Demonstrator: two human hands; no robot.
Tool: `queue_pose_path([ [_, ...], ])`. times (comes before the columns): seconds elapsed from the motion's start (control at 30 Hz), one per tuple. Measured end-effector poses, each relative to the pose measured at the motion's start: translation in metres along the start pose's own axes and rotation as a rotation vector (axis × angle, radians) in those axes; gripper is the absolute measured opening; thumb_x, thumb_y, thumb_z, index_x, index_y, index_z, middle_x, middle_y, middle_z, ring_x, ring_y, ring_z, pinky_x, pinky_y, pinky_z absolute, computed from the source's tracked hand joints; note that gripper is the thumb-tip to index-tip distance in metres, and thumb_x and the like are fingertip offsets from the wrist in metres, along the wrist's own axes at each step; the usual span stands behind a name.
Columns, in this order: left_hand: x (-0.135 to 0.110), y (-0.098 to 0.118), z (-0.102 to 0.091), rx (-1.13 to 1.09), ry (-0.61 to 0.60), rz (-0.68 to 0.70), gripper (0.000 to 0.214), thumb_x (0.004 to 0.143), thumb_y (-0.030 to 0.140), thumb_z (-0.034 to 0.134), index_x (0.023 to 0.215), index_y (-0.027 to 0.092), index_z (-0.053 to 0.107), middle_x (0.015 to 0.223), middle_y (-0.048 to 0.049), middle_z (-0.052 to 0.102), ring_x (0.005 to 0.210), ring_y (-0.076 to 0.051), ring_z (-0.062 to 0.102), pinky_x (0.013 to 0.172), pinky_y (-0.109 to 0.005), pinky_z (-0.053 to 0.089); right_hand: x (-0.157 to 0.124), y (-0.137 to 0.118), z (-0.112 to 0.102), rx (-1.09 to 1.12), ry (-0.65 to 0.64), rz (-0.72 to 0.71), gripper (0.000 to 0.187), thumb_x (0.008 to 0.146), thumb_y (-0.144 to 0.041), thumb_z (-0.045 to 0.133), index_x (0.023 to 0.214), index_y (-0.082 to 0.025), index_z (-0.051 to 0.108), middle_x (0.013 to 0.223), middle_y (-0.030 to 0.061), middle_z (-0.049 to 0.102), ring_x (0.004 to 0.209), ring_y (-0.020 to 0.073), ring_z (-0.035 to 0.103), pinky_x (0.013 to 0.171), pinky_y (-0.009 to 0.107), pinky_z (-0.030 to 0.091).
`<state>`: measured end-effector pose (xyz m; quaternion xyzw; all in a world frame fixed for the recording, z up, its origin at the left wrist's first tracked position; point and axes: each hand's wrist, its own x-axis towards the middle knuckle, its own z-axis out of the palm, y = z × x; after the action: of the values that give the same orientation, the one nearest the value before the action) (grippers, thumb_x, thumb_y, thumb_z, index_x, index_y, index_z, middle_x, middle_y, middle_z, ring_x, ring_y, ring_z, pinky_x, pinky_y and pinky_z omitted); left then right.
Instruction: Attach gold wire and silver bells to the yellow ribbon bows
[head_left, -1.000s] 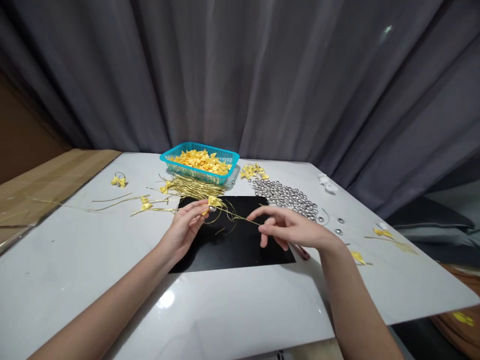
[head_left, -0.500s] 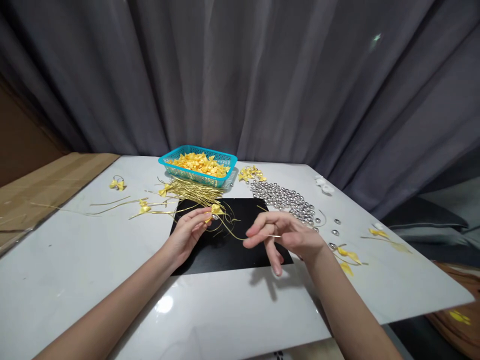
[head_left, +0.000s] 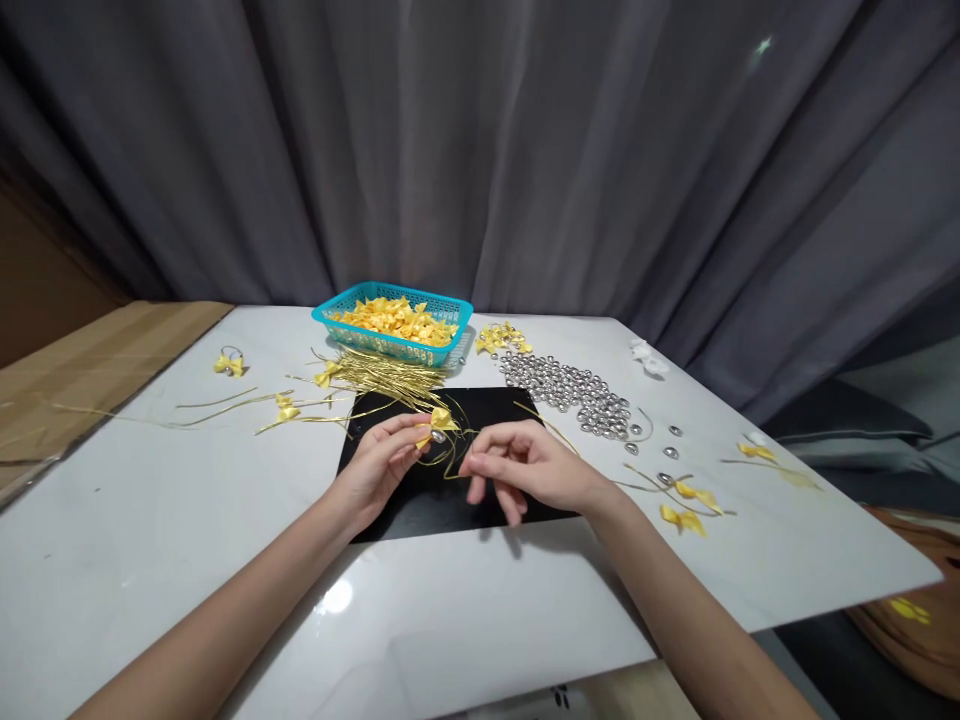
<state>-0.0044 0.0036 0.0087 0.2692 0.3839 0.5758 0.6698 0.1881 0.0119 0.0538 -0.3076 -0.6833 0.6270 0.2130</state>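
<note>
Over the black mat [head_left: 420,510], my left hand [head_left: 379,470] pinches a yellow ribbon bow [head_left: 444,418] with a silver bell-like bead [head_left: 438,437] at its middle. A thin gold cord [head_left: 450,470] trails from the bow toward my right hand [head_left: 521,465]. The thumb and forefinger of that hand are closed on the cord, its other fingers curled loosely below. The exact spot of the pinch is partly hidden by the fingertips.
Behind the mat stands a blue basket [head_left: 330,318] of yellow bows, with a bundle of gold cords [head_left: 390,375] in front. Silver beads [head_left: 570,390] are heaped to the right. Loose bows [head_left: 697,497] lie at right, finished-looking pieces [head_left: 229,362] at left. A grey curtain [head_left: 450,150] hangs behind.
My right hand has moved left, closer to the bow, and its thumb and forefinger have come together on the cord. The left hand keeps its hold on the bow.
</note>
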Motion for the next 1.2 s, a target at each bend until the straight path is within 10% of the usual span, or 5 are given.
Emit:
queue_pose_path([
  [0.33, -0.005, 0.001, 0.005, 0.046, -0.045, 0.027, 0.018, 0.055, 0.017, 0.080, 0.070, 0.014, 0.071, 0.069, -0.0011, 0.070, 0.060, -0.007, 0.060, 0.061, -0.015, 0.048, 0.009, 0.016, 0.008, -0.218, 0.419, -0.290, 0.025, 0.079, -0.034, 0.062, 0.092, -0.013, 0.070, 0.074, 0.0046, 0.066, 0.041, 0.0041, 0.049, 0.040, 0.019, 0.041],
  [1.2, -0.008, 0.002, 0.006, 0.085, -0.093, 0.010, 0.017, 0.053, 0.020, 0.081, 0.066, 0.013, 0.072, 0.067, -0.0035, 0.071, 0.057, -0.008, 0.060, 0.058, -0.016, 0.047, 0.006, 0.015, 0.015, -0.525, 0.431, -0.393, 0.015, 0.084, -0.024, 0.052, 0.078, -0.013, 0.061, 0.064, 0.0024, 0.058, 0.052, 0.0079, 0.049, 0.046, 0.019, 0.039],
])
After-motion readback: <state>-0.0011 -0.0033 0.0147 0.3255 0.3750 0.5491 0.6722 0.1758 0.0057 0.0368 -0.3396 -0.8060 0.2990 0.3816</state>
